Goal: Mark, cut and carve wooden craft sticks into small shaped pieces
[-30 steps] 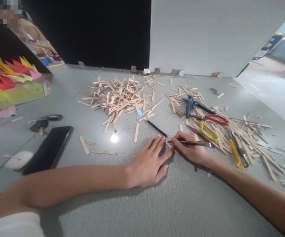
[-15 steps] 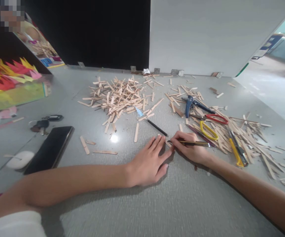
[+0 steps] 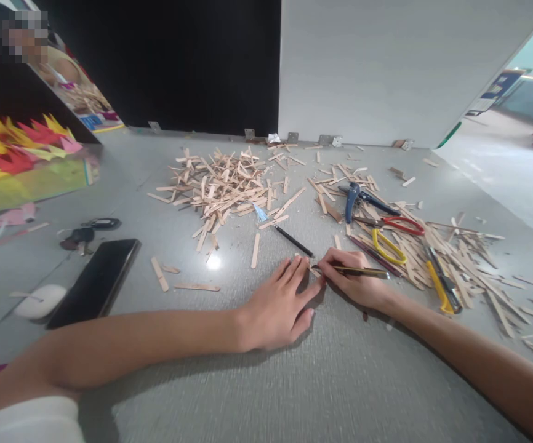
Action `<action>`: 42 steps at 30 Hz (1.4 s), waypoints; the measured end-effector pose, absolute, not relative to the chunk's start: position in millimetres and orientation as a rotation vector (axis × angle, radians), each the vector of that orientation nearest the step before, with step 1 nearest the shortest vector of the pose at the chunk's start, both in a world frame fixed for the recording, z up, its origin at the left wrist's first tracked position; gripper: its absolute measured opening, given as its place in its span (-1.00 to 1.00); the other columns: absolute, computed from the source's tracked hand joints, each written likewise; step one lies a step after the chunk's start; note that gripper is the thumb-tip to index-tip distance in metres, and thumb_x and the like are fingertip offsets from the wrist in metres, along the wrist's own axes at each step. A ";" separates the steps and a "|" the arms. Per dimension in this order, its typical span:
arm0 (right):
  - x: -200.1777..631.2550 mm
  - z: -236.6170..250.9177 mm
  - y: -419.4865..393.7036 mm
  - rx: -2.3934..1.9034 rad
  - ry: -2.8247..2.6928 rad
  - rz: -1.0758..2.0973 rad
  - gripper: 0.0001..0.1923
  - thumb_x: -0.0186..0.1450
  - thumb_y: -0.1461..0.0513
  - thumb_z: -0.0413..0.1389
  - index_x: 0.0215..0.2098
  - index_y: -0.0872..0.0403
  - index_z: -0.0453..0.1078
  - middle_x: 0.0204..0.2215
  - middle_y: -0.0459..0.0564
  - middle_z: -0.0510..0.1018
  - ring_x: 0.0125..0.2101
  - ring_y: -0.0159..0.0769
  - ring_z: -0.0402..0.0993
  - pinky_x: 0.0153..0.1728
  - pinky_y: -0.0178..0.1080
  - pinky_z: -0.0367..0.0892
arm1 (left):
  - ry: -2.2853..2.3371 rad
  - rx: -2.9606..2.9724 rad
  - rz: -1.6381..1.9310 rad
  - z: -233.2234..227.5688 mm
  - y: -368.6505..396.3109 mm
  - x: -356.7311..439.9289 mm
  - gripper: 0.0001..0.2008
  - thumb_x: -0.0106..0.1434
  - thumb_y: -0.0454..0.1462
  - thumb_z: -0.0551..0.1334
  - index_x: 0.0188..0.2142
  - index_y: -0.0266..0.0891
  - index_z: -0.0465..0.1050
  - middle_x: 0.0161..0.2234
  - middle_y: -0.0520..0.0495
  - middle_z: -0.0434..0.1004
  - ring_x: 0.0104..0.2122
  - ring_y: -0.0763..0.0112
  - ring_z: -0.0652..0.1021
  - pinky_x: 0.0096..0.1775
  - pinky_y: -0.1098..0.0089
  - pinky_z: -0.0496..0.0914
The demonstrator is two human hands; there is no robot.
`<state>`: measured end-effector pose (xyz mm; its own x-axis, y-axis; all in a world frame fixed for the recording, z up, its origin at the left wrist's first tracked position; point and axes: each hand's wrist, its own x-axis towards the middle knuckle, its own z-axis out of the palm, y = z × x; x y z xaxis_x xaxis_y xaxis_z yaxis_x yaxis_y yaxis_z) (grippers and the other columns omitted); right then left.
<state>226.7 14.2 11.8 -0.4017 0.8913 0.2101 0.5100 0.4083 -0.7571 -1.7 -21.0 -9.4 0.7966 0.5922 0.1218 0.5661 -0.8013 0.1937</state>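
Mid-desk, the left hand (image 3: 278, 307) lies flat, fingers spread, pinning a small wood stick (image 3: 315, 271), mostly hidden. The right hand (image 3: 354, 280) is pinched closed round a knife (image 3: 363, 271), tip at the stick. Light, thin and brittle, probably; best held flat near the cut.

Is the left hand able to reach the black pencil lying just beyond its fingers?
Probably yes. The left hand lies flat on the table, and the black pencil is just past its fingertips, with nothing between them.
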 end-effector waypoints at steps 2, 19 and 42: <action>226.7 11.3 14.3 -1.184 -2.059 0.791 -0.62 0.48 0.03 0.10 -0.46 -0.01 0.38 -0.58 -0.09 0.52 -0.56 -0.35 0.34 -0.48 -0.26 0.24 | 0.913 2.834 0.285 -10.3 -20.9 -2.1 -0.41 0.57 -0.11 0.05 0.48 -0.31 0.15 0.53 -0.48 0.05 0.52 -0.28 0.11 0.43 -0.20 0.12; 225.3 10.3 13.0 -1.150 -2.073 0.781 -0.62 0.51 0.06 0.06 -0.47 -0.02 0.30 -0.55 -0.11 0.45 -0.53 -0.32 0.37 -0.44 -0.25 0.27 | 0.925 2.828 0.275 -9.2 -22.1 -0.5 -0.36 0.58 -0.11 0.04 0.53 -0.32 0.06 0.52 -0.47 0.11 0.51 -0.24 0.14 0.42 -0.19 0.18; 220.7 2.1 15.9 -1.183 -2.155 0.664 -0.54 0.57 0.02 -0.05 -0.47 -0.05 0.06 -0.63 -0.23 0.23 -0.61 -0.40 0.10 -0.54 -0.28 0.08 | 0.869 2.944 0.110 3.5 -17.4 4.9 -0.40 0.51 -0.14 0.12 0.44 -0.34 0.23 0.42 -0.61 0.25 0.44 -0.45 0.24 0.34 -0.42 0.13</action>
<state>220.7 15.9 2.1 -0.4337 0.8649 0.2526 0.5725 0.4810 -0.6640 4.9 -17.4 3.5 0.8374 0.5444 0.0488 0.5393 -0.8375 0.0875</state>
